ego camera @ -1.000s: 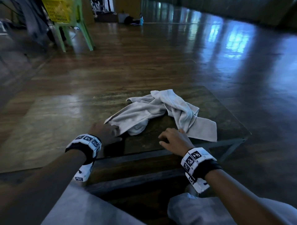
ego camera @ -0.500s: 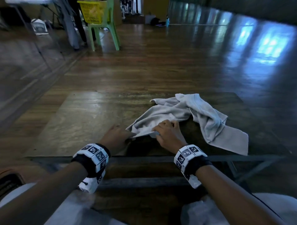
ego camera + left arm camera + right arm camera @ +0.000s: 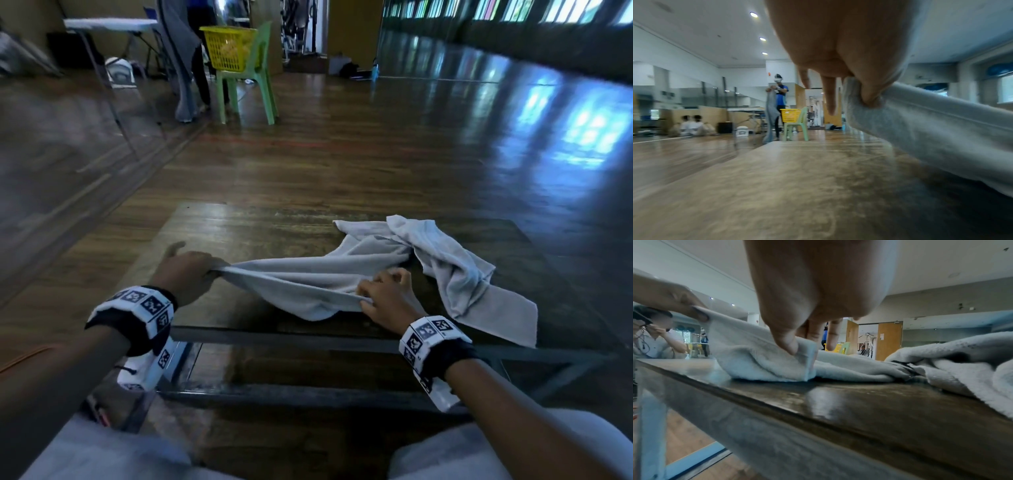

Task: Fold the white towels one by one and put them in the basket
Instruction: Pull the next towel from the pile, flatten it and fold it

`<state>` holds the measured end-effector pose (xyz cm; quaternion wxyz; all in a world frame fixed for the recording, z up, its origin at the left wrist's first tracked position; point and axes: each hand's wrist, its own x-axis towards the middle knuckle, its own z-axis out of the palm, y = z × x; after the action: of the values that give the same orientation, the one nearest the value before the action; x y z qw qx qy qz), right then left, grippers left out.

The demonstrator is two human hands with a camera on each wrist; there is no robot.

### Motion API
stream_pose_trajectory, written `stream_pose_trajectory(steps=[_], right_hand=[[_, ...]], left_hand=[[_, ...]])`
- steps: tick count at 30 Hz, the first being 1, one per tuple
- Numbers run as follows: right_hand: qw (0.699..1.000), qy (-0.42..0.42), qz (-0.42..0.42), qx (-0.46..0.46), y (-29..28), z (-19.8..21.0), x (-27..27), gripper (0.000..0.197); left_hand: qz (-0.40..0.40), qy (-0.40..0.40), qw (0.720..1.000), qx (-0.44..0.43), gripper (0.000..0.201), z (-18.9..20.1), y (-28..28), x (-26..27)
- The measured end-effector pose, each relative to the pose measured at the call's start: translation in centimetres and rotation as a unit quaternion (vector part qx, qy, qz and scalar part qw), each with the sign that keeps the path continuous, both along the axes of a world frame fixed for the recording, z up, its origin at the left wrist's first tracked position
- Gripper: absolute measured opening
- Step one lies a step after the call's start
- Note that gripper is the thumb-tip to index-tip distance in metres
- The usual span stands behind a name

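A white towel (image 3: 308, 277) lies stretched along the near edge of a low wooden table (image 3: 212, 233). My left hand (image 3: 191, 270) pinches its left corner, thumb against the cloth (image 3: 869, 95), other fingers pointing down. My right hand (image 3: 383, 298) pinches the other near corner (image 3: 797, 345) just above the tabletop. A second white towel (image 3: 452, 270) lies crumpled at the right, partly over the first one's far end. A yellow basket (image 3: 227, 48) stands on a green chair far off at the back left.
The green plastic chair (image 3: 253, 85) stands on a glossy wooden floor. A person (image 3: 780, 104) holding a grey cloth stands beside it, near a folding table (image 3: 109, 25). The left half of my table shows bare wood (image 3: 797, 178). My knees are at the bottom.
Both hands have taken hold of the nearer towel's front edge and pulled apart, the left hand going left, so the towel now stretches between them. My head has tilted up.
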<state>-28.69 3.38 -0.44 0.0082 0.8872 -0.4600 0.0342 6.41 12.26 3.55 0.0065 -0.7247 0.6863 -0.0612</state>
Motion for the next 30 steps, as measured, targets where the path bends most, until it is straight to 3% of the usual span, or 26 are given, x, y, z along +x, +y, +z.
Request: stream_pose_trajectory(steps=[3,6,8,11,15,22,30], right_hand=[[1.000,-0.029,0.012,0.002,1.2,0.1,1.5,0.019],[0.998,-0.062,0.031,0.011,2.2,0.3,3.1,0.020],[0.995,-0.084,0.049,0.013,2.8,0.3,3.9,0.022],[0.990,-0.119,0.072,0.021,3.4,0.1,4.4,0.023],[0.988,-0.133,0.062,0.044,2.5,-0.7,3.3,0.015],[0.986,-0.130,0.047,0.094,1.7,-2.1,2.9,0.009],[0.973,-0.169,0.088,0.128,1.7,-2.8,5.4,0.008]], left_hand=[[0.062,0.007,0.994,0.092,0.029,-1.2,0.1,-0.2],[-0.018,0.081,0.992,0.094,0.055,-2.8,0.8,-4.8],[-0.055,0.132,0.985,0.098,0.062,-3.4,1.1,-9.0],[-0.062,0.186,0.978,0.068,0.046,-4.4,0.4,-12.7],[-0.018,0.275,0.961,-0.011,0.015,-5.4,-0.5,-12.2],[-0.072,0.217,0.973,0.021,0.013,-6.7,0.7,-10.2],[-0.059,0.386,0.919,-0.047,0.011,-7.0,2.0,-7.1]])
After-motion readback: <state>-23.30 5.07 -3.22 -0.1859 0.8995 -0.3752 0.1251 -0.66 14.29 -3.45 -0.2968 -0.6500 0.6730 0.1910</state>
